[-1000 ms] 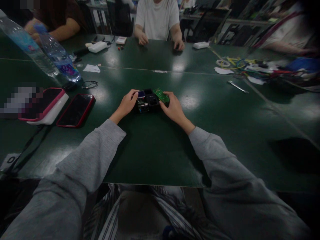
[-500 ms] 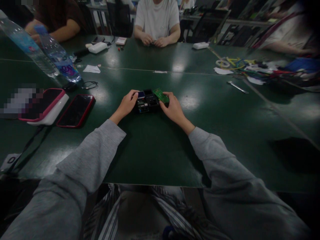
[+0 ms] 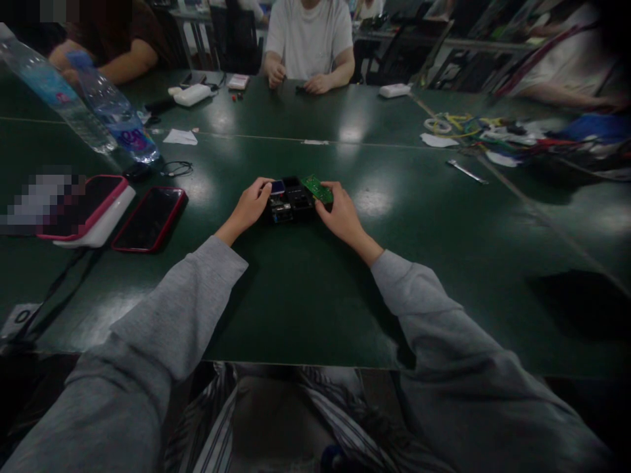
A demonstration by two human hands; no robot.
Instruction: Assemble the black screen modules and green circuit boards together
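Observation:
A small black electronics case (image 3: 297, 198) lies opened in front of me on the dark green table (image 3: 305, 289). Its left part carries a small dark screen (image 3: 278, 188) and electronic parts beneath it. My left hand (image 3: 253, 200) is closed on the left edge of the case, thumb on top near the screen. Over the case's right side a green circuit board (image 3: 318, 189) sits tilted, pinched by my right hand (image 3: 340, 209) between thumb and fingers. The right fingers come close to the case; whether they touch it I cannot tell.
Left of my arm lie a red-edged phone (image 3: 150, 219) and a pink-cased phone (image 3: 83, 207) on a white block. Two water bottles (image 3: 121, 115) stand behind them. At right are a wrench (image 3: 467, 172) and tangled wires (image 3: 493, 131). A person (image 3: 310, 46) sits opposite.
My hands, the case and the circuit board hold almost still. Across the table, the other person's hands have moved apart, with one raised slightly.

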